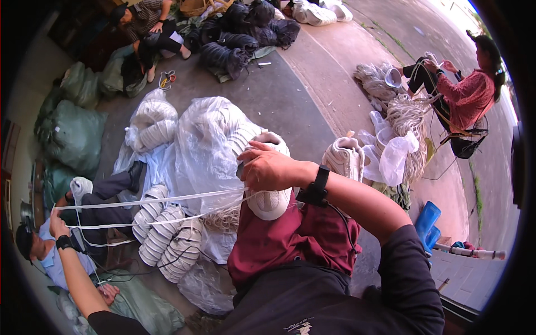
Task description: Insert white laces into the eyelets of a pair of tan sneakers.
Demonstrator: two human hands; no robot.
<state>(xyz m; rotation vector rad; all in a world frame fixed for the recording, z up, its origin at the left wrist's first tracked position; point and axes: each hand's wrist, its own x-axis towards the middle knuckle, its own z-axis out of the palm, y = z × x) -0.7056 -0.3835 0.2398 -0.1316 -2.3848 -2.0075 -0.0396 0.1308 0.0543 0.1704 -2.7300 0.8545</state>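
Observation:
A white shoe (271,206) rests on my thigh, toe toward me. My right hand (271,167) is closed over its upper, fingers bent near the opening, covering much of the lacing area. A small dark thing by those fingertips is too hidden to name. Far out to the left, my left hand (57,225) is closed on white shoelaces (162,199). They run taut across to the shoe under my right hand, with one strand hanging looser below. Another white shoe (342,158) stands to the right of my knee.
Bundled white shoes (167,237) and clear plastic bags (204,139) lie before me. A seated person (42,245) is close to my left hand. Another person (469,95) sits at right beside piled laces (410,114). Green sacks (75,134) and black bags (229,53) stand farther off.

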